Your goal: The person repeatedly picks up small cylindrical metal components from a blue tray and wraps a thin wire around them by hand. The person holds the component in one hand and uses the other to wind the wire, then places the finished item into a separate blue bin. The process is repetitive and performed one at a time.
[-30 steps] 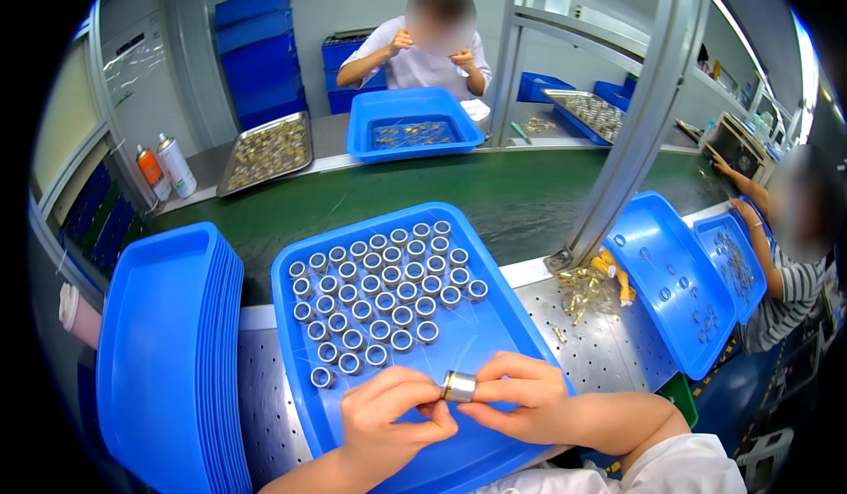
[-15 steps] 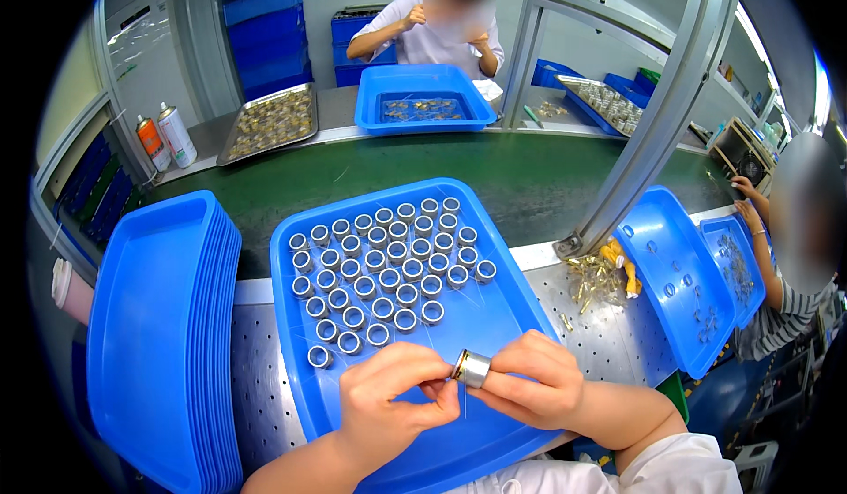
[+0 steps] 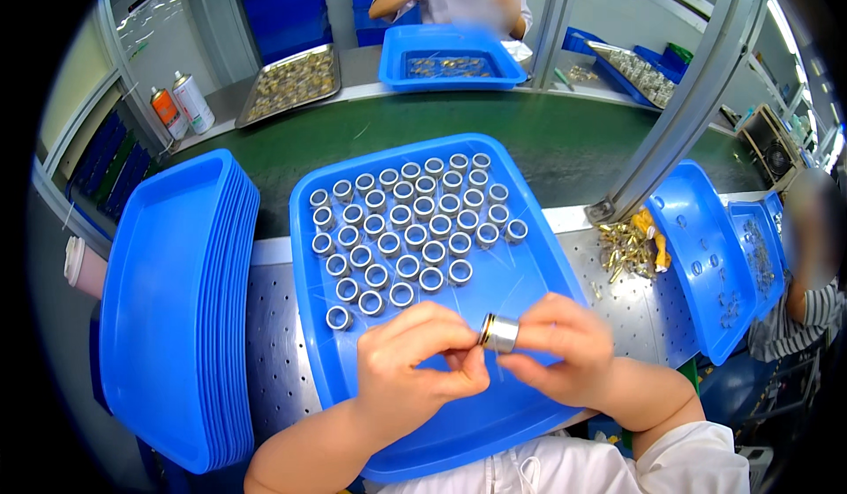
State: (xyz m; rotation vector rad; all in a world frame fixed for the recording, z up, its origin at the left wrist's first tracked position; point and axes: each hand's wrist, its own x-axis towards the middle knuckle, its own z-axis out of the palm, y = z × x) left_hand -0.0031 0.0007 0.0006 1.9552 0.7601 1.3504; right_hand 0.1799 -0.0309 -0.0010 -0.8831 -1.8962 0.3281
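A short shiny metal cylinder (image 3: pixel 501 333) with a dark, brassy-edged left end is held above the front of a blue tray (image 3: pixel 476 445). My right hand (image 3: pixel 565 348) grips its right side between thumb and fingers, slightly blurred. At the cylinder's left end, my left hand (image 3: pixel 422 357) is closed in a pinch, its fingertips at the brassy edge. Whatever lies between those fingertips is too small to make out. Behind both hands, several metal rings (image 3: pixel 408 266) stand upright in rows in the tray, with fine clear strands among them.
Stacked blue trays (image 3: pixel 168 309) stand at my left. On the right are brass-coloured pieces (image 3: pixel 625 249), a yellow item (image 3: pixel 655 238), a metal post (image 3: pixel 684 106) and a blue tray with clear rings (image 3: pixel 706 273). Co-workers sit across the green belt (image 3: pixel 353 132) and at right.
The whole view has shifted, so the trays and rings appear higher and further right. Both hands remain at the cylinder, which now tilts a little. A thin strand seen below my left fingers no longer shows.
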